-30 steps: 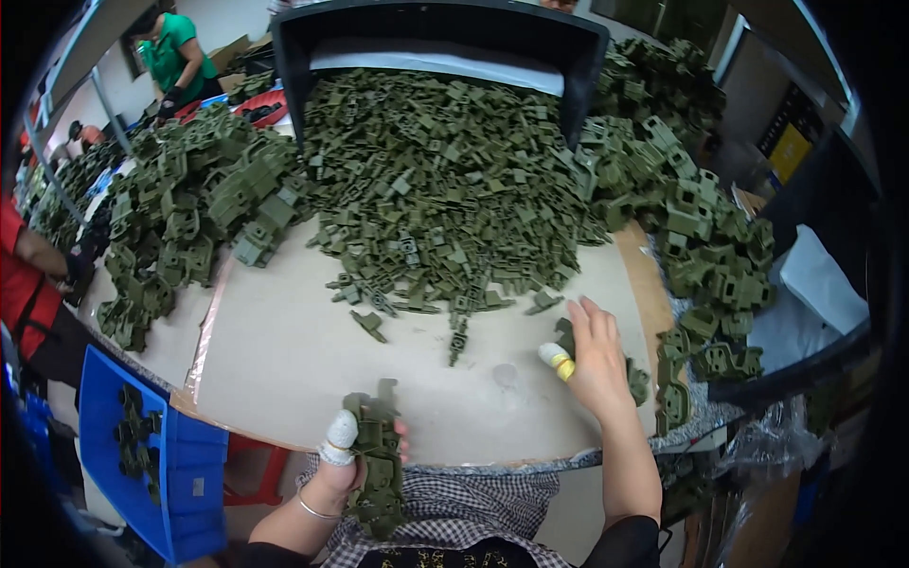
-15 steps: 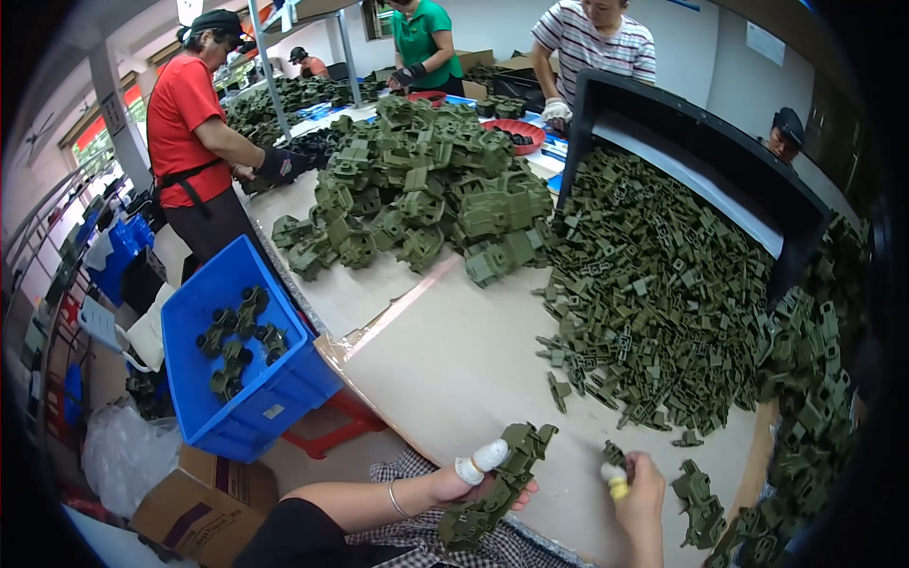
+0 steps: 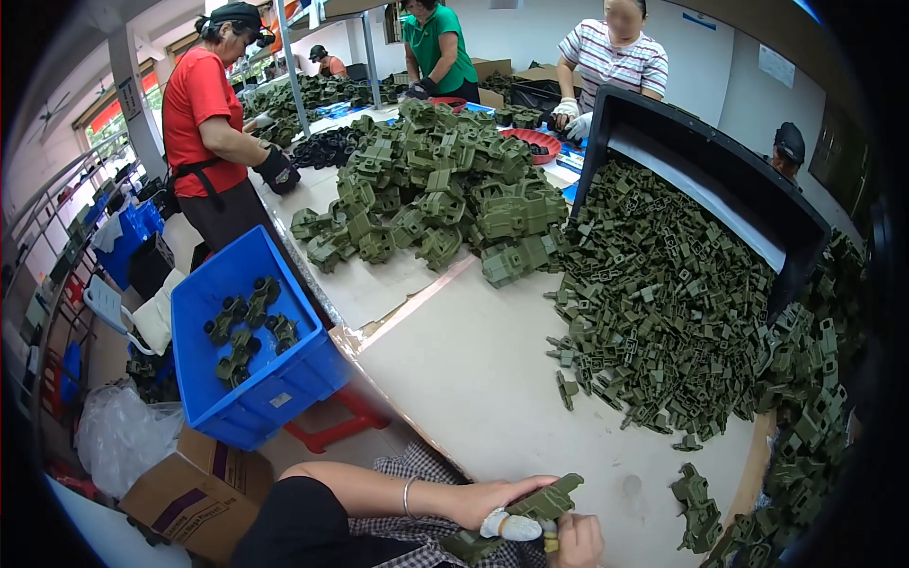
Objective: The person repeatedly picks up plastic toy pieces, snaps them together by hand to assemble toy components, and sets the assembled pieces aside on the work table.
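At the table's near edge my left hand [image 3: 488,506] is closed round a dark green plastic toy vehicle body [image 3: 549,502], held tilted over my lap. White wrapping covers its thumb. My right hand [image 3: 576,541] presses against the body from the right, fingers curled, with yellow wrapping on the thumb. Whatever sits in its fingertips is hidden behind them. To the right, another green vehicle body [image 3: 696,506] lies on the table. Beyond it spreads a heap of small green plastic parts [image 3: 663,312], spilling from a tipped black bin [image 3: 705,128].
A pile of green vehicle bodies [image 3: 426,189] rises at the table's far side. On the left, a blue crate [image 3: 312,374] holds several wheeled vehicles, above a red stool [image 3: 341,421]. A cardboard box [image 3: 204,502] stands below. Co-workers stand across the table, one in red [image 3: 199,123].
My right hand has come left from beside the loose vehicle body, bringing a small green part to the body in my left hand. The held body has turned and moved slightly right.
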`<state>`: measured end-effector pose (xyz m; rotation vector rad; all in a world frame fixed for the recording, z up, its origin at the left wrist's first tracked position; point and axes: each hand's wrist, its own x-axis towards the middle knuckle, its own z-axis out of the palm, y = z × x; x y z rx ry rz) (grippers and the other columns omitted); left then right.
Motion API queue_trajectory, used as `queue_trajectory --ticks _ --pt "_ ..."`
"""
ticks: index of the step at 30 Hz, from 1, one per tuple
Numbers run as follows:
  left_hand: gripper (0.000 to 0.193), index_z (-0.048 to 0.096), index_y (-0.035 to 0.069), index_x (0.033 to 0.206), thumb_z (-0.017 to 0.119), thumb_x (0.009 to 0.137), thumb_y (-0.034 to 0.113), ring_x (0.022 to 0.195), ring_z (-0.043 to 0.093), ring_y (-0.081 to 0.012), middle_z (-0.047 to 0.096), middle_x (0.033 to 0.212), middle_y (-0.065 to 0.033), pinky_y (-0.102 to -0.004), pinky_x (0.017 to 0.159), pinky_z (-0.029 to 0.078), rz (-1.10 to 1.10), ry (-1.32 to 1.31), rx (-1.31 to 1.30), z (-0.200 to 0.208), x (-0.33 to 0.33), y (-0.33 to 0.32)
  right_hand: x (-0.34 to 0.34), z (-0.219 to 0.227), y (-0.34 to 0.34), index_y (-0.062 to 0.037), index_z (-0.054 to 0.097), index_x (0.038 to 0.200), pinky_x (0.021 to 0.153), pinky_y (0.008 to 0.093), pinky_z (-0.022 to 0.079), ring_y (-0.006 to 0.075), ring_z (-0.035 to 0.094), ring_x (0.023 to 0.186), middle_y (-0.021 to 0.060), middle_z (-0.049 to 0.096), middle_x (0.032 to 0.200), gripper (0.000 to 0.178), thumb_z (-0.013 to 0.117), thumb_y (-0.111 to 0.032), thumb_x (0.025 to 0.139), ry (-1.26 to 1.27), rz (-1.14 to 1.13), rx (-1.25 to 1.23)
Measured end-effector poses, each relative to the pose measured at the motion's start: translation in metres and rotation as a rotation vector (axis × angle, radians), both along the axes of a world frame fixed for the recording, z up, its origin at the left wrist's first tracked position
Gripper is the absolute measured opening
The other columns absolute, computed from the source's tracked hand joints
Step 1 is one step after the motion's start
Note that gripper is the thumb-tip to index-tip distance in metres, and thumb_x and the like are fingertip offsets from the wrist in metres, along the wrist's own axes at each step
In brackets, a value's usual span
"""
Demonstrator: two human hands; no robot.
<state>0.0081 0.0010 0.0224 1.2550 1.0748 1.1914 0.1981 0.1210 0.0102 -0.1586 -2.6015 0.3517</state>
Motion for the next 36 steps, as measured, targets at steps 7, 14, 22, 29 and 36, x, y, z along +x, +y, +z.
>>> queue_trajectory --ticks 7,14,22,29,36 --pt "0.085 0.006 0.006 0.139 0.062 0.076 0.013 0.111 0.049 -0.0214 0.046 0.123 -0.0156 -0.0297 0.093 0.038 -0.056 -0.150 0.098 -0.008 0.014 -0.002 0.007 -0.002 -0.002 -0.0054 0.055 0.103 0.071 0.0405 0.044 0.0364 0.054 0.083 0.0179 0.057 0.095 0.033 0.060 -0.020 0.074 -0.232 -0.122 -0.836" --pt "0.075 0.008 0.008 0.139 0.056 0.083 0.017 0.113 0.047 -0.0226 0.043 0.127 -0.0148 -0.0340 0.092 0.038 -0.185 -0.086 0.049 -0.003 0.013 0.001 0.013 0.012 -0.010 -0.0040 0.056 0.097 0.071 0.0401 0.043 0.0335 0.054 0.079 0.0163 0.058 0.087 0.030 0.062 -0.021 0.073 -0.142 -0.183 -0.866" --pt "0.059 0.023 0.004 0.134 0.050 0.089 0.031 0.116 0.039 -0.0160 0.038 0.129 -0.0101 -0.0314 0.097 0.033 0.014 -0.339 -0.167 -0.025 0.042 -0.006 0.033 0.003 0.001 -0.0042 0.055 0.104 0.072 0.0402 0.043 0.0349 0.054 0.083 0.0169 0.058 0.090 0.037 0.061 -0.021 0.072 -0.236 -0.066 -0.626" --pt "0.026 0.051 -0.003 0.090 0.056 0.081 0.021 0.069 0.046 -0.0107 0.057 0.074 -0.0115 -0.0294 0.062 0.042 -0.126 -0.095 -0.086 -0.018 0.039 -0.011 0.002 0.031 0.018 0.0000 0.053 0.078 0.056 0.0361 0.045 0.0314 0.053 0.063 0.0130 0.054 0.073 0.022 0.064 -0.005 0.059 -0.109 0.301 -0.444" --pt "0.035 0.051 -0.003 0.081 0.066 0.073 0.027 0.056 0.055 -0.0316 0.056 0.065 -0.0173 -0.0373 0.050 0.042 -0.192 0.244 -0.100 0.008 0.018 0.002 -0.013 0.051 0.020 0.0001 0.049 0.079 0.059 0.0366 0.046 0.0322 0.053 0.069 0.0141 0.051 0.076 0.029 0.064 -0.003 0.054 -0.285 0.259 -0.615"
